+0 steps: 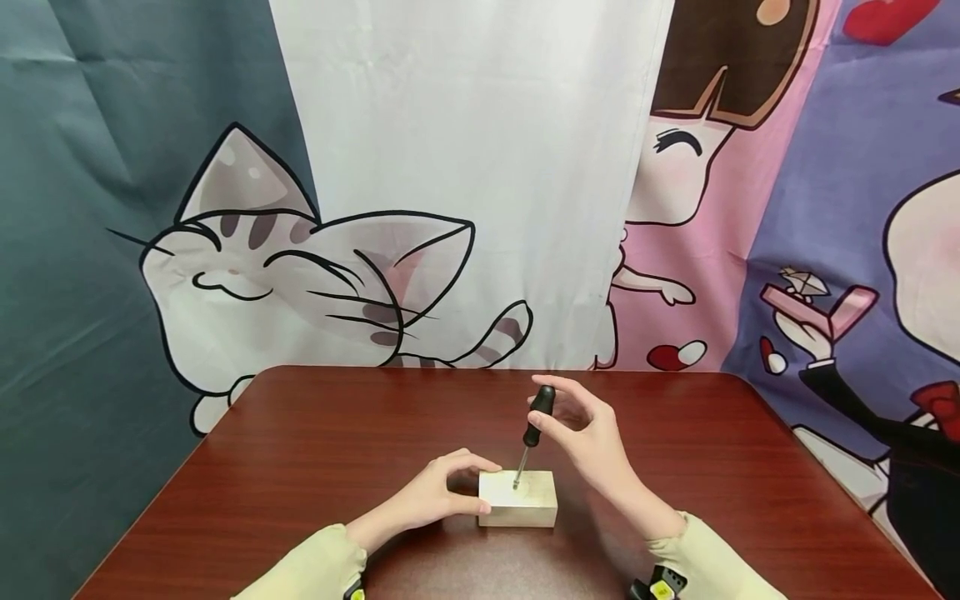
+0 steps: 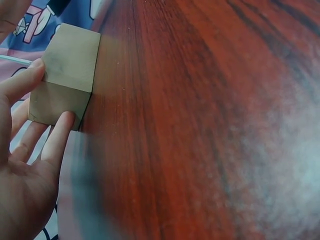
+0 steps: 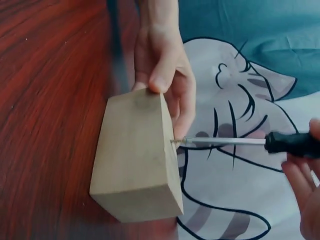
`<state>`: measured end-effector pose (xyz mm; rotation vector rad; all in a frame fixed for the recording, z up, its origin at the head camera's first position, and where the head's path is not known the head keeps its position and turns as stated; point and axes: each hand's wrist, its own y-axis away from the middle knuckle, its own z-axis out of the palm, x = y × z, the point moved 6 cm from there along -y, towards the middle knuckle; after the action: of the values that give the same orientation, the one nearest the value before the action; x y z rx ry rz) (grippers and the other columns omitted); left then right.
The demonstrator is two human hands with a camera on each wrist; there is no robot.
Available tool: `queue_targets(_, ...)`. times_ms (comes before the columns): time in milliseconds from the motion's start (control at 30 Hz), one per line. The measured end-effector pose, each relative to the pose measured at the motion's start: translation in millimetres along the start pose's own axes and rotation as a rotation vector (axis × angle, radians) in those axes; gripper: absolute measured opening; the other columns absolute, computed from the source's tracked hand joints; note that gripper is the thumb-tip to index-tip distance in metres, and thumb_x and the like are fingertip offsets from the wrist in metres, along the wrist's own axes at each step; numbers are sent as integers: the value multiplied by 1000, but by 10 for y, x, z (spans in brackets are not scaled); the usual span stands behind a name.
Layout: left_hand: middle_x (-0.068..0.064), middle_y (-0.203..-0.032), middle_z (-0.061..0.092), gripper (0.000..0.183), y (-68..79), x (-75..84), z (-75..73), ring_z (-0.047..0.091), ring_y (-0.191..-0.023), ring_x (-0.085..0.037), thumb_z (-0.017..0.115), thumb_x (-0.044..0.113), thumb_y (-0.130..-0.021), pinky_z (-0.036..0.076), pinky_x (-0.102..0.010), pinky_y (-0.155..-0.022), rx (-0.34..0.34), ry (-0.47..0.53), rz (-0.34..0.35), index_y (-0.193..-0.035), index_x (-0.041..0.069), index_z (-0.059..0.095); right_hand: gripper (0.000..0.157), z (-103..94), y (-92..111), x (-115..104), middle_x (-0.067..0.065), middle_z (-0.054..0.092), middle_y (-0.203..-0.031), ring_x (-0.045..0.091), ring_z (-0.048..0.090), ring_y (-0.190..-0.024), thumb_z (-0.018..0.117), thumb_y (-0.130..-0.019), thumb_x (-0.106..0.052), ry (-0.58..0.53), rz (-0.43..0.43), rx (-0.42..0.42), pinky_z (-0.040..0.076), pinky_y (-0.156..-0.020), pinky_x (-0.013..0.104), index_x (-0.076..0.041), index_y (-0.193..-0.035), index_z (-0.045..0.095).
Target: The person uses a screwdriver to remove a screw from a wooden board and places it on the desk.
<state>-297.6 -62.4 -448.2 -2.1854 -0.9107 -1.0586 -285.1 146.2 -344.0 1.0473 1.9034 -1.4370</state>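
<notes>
A pale wooden block [image 1: 519, 513] lies on the table in front of me. My left hand [image 1: 433, 492] grips its left end, thumb on the near side and fingers at the far side. In my right hand [image 1: 596, 437] is a screwdriver [image 1: 542, 405], its black handle pinched between thumb and fingers. The shaft slants down to the block's top face. A small brass-coloured screw [image 3: 175, 142] stands out of that face, with the screwdriver's tip right at its head. Part of the block's left end is hidden behind my left fingers.
The reddish-brown wooden table [image 1: 360, 417] reaches to a cartoon-printed curtain [image 1: 480, 167] hanging behind its far edge. Dark wrist devices [image 1: 663, 583] sit at both of my pale sleeves [image 1: 712, 554].
</notes>
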Motion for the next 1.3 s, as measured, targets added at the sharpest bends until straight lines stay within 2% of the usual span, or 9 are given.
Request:
queue_targets(133,8,-116,65,50,0,-15,9,61,-107,-6,80,36,-82,47,-28,-97,-4,8,-13,-128,22,66,47,39,-12,-9,4,75,-110,11,72,-89,69,-92,-11,-40,-53,-76,57,-76,25,-24,-136,58)
queue_targets(233,8,-116,65,50,-2,-20,13,61,-107,-7,80,36,-82,47,-28,-97,-5,13,-16,-128,23,65,48,74,-20,-29,7,74,-111,11,74,-91,66,-93,-5,-68,-86,-92,59,-78,27,-20,-137,55)
queue_targets(367,8,-116,65,50,-7,-16,14,61,-107,-7,80,36,-82,47,-28,-97,0,8,-7,-128,22,66,42,90,-12,-47,5,73,-112,14,74,-88,70,-91,-9,-41,-82,-24,59,-76,26,-19,-129,57)
queue_targets(500,8,-116,66,50,-9,-9,14,61,-107,-6,80,36,-82,47,-28,-97,3,0,-2,-127,22,66,39,69,1,-61,0,72,-99,16,71,-74,77,-87,-21,31,-35,55,55,-65,24,-23,-122,62)
queue_targets(633,7,-117,65,50,-14,-11,15,62,-107,-7,80,36,-82,48,-28,-97,-3,3,-1,-128,22,66,38,45,-20,-87,1,70,-87,16,68,-65,79,-85,-21,33,-16,50,53,-62,24,-25,-120,64)
queue_targets(900,5,-118,65,50,-23,-11,1,61,-107,-6,80,35,-83,48,-29,-97,-16,-7,2,-128,21,66,35,30,-68,-94,5,75,-96,12,71,-81,75,-88,-14,-37,-23,-48,57,-76,27,-20,-121,67)
queue_targets(1100,7,-119,65,50,-30,0,-9,61,-108,-6,80,36,-82,47,-28,-97,-12,-8,-4,-128,24,66,38,74,-81,-118,7,73,-109,12,73,-96,62,-95,-3,-76,-91,-152,57,-85,28,-17,-130,57)
queue_targets(1200,7,-119,65,49,-25,0,-6,61,-108,-7,80,35,-82,47,-28,-97,-9,-4,-2,-128,24,66,37,102,-77,-108,8,72,-115,12,73,-97,63,-95,-3,-85,-89,-133,58,-86,27,-16,-128,53)
queue_targets(1300,5,-119,65,49,-21,2,0,61,-108,-7,80,35,-82,48,-28,-98,-8,0,4,-128,23,66,37,102,-65,-63,7,71,-111,9,72,-90,70,-91,-10,-63,-48,-62,58,-77,26,-17,-124,55)
